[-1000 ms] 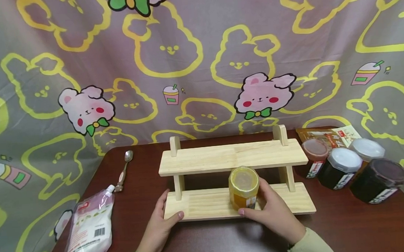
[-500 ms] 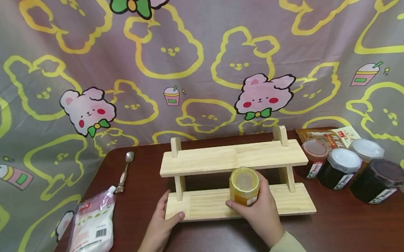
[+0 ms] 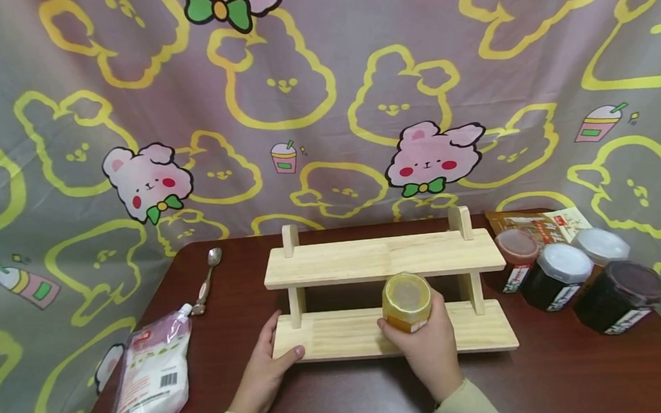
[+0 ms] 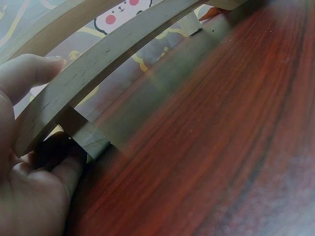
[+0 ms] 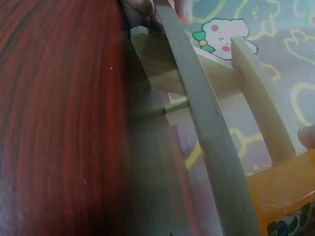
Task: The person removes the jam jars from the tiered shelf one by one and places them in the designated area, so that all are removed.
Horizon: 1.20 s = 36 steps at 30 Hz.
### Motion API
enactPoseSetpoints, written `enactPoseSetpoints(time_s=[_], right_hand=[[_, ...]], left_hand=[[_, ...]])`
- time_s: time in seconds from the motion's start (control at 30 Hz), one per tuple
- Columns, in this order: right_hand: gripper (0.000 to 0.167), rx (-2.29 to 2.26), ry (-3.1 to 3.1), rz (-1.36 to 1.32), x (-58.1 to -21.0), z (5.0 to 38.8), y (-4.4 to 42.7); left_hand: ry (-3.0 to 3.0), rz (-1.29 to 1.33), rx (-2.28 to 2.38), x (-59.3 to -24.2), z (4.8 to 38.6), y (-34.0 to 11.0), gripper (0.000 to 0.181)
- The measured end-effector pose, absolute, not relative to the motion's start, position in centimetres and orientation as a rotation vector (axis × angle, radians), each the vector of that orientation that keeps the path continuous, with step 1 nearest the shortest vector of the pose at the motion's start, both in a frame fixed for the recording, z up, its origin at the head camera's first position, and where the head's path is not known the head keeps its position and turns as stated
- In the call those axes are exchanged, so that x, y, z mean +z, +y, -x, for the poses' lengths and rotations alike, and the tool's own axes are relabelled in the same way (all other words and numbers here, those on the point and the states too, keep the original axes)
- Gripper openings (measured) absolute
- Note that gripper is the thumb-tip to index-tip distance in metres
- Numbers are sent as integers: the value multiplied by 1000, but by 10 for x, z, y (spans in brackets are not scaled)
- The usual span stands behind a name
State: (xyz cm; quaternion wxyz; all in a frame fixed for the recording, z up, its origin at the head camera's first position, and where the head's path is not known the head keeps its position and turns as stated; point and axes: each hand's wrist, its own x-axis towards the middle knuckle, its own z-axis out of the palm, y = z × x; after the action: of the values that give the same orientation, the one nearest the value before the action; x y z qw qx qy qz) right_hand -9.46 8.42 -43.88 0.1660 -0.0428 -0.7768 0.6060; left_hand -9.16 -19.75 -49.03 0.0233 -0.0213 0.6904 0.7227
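My left hand (image 3: pixel 270 371) grips the left end of a two-tier wooden shelf rack (image 3: pixel 397 339). In the left wrist view its thumb lies over the lower board (image 4: pixel 98 66), with fingers underneath. My right hand (image 3: pixel 429 353) holds a lidded jar of yellow-orange contents (image 3: pixel 407 300) over the right half of the lower board, thumb across its front. The jar leans slightly, and whether its base touches the board cannot be told. In the right wrist view the jar's orange side (image 5: pixel 283 184) shows beside the board edge, with a fingertip (image 5: pixel 307 136) near it.
Right of the rack stand a red-labelled jar (image 3: pixel 518 257), a white-lidded dark jar (image 3: pixel 556 274), another white-lidded jar (image 3: pixel 600 245) and a dark-lidded jar (image 3: pixel 624 295). A brown packet (image 3: pixel 539 224) lies behind them. At left are a spoon (image 3: pixel 206 279) and a spouted pouch (image 3: pixel 152 372).
My right hand has come round toward the jar's front, its thumb now across it. The jar has shifted slightly right and tilted. My left hand keeps its grip on the rack.
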Motion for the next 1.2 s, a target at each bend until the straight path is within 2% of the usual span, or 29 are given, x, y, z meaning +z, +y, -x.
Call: enactPoseSetpoints(time_s=[1.2], right_hand=[[83,1531,-2162,270,-428,88,135]], left_hand=[[2120,51,2263,-490,92,-197,94]])
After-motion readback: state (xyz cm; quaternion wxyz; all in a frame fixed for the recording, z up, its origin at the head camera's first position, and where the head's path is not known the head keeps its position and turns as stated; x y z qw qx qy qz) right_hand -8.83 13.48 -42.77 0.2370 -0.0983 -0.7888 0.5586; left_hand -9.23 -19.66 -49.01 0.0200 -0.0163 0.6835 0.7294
